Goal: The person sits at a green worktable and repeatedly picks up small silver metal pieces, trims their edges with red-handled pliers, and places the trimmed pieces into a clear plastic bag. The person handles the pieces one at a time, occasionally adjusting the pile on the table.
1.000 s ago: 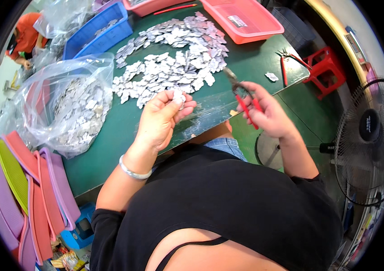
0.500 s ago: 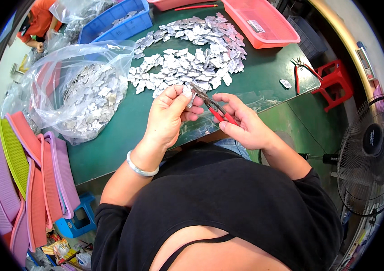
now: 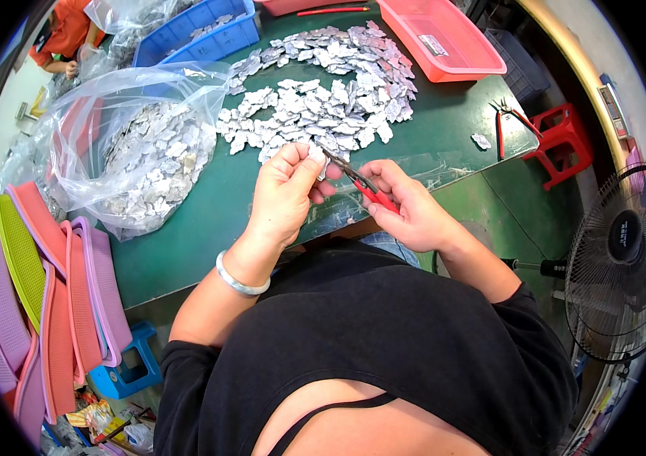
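Note:
My left hand (image 3: 290, 190) is closed, pinching a small flat silver-grey metal piece (image 3: 320, 161) between thumb and fingers. Red-handled pliers (image 3: 358, 181) are gripped in my right hand (image 3: 406, 204), and their dark jaws meet the piece at my left fingertips. Whether the jaws are fully closed on it is too small to tell. Just beyond both hands, a spread heap of similar grey metal pieces (image 3: 323, 106) covers part of the green table (image 3: 174, 262). A clear plastic bag (image 3: 72, 156) holding many more pieces lies left of my left hand.
A blue bin (image 3: 220, 42) and a red basket (image 3: 467, 57) stand at the back. Another pair of pliers (image 3: 501, 133) and a single piece (image 3: 481, 141) lie at right. Stacked coloured baskets (image 3: 57, 304) lean at left; a fan (image 3: 615, 251) stands right. A co-worker (image 3: 68, 38) is far left.
The pliers' handles look slightly closer together and the tool has shifted a little at the held piece. My hands stay in nearly the same place.

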Available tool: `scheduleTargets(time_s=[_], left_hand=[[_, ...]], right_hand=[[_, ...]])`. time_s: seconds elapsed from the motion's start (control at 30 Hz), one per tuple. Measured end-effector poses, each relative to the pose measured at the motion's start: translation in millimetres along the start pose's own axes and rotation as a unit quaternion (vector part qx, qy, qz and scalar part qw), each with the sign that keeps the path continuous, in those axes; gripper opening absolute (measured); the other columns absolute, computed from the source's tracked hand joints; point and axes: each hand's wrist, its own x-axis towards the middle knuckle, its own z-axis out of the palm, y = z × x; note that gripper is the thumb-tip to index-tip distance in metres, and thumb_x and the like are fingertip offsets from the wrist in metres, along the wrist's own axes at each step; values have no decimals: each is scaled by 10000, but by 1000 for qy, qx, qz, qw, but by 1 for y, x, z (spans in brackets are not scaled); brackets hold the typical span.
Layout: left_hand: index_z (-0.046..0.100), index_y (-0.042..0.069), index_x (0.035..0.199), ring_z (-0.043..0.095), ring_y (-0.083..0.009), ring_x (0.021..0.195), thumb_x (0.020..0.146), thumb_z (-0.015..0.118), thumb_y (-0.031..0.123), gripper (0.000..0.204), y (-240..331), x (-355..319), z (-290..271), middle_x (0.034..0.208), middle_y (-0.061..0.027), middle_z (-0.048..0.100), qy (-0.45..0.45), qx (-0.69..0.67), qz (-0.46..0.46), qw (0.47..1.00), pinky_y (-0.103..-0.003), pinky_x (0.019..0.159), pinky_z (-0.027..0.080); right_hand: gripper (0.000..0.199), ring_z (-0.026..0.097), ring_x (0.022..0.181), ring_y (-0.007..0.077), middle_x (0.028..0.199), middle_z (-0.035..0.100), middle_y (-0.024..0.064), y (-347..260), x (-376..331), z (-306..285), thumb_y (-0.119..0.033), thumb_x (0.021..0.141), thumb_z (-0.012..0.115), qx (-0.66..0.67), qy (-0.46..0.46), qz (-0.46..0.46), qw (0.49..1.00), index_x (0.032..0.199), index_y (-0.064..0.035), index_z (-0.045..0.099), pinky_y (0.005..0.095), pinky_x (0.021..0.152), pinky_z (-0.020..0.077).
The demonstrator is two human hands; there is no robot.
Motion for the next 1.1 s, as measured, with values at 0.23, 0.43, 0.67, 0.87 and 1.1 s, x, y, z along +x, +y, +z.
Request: scheduleTargets(time_s=[0.23, 0.43, 0.67, 0.87, 1.1], left_hand=[[552, 59, 836, 516, -59, 554, 886, 506, 155, 118, -6, 3, -3, 696, -24, 607, 9, 38, 20, 999, -185, 507, 399], [545, 62, 777, 503, -59, 531, 874, 513, 143, 131, -10, 5, 2, 675, -29, 601, 53, 58, 52, 996, -173, 492, 382], [545, 55, 764, 487, -49, 518, 868, 523, 147, 140, -17, 17, 4, 651, -19, 584, 96, 70, 71, 990, -167, 477, 371], [553, 49, 809, 529, -73, 546, 874, 510, 143, 122, -14, 20, 0, 690, -39, 606, 73, 61, 37, 995, -188, 500, 404], [529, 43, 1008, 584, -124, 675, 892, 510, 158, 165, -17, 19, -4, 814, -72, 624, 17, -63, 10, 998, -227, 609, 461]], right_hand=[[321, 543, 731, 183, 865, 558, 119, -9, 0, 4, 44, 790, 450, -78, 3, 27, 997, 1099, -11, 384, 298, 680, 433], [379, 552, 822, 350, 911, 539, 204, -15, 2, 14, 74, 735, 454, -179, 41, 22, 983, 1097, -17, 386, 364, 724, 442], [306, 525, 826, 421, 870, 522, 228, -10, 10, 21, 22, 736, 470, -284, 84, 3, 955, 1030, -2, 389, 460, 718, 419], [307, 550, 811, 401, 871, 547, 228, -7, 16, 9, -4, 757, 477, -201, 46, 17, 978, 1053, -2, 396, 426, 685, 439], [334, 512, 645, 170, 752, 532, 82, 13, 8, -22, -63, 811, 515, -58, 89, 40, 994, 1122, -17, 403, 302, 611, 435]])
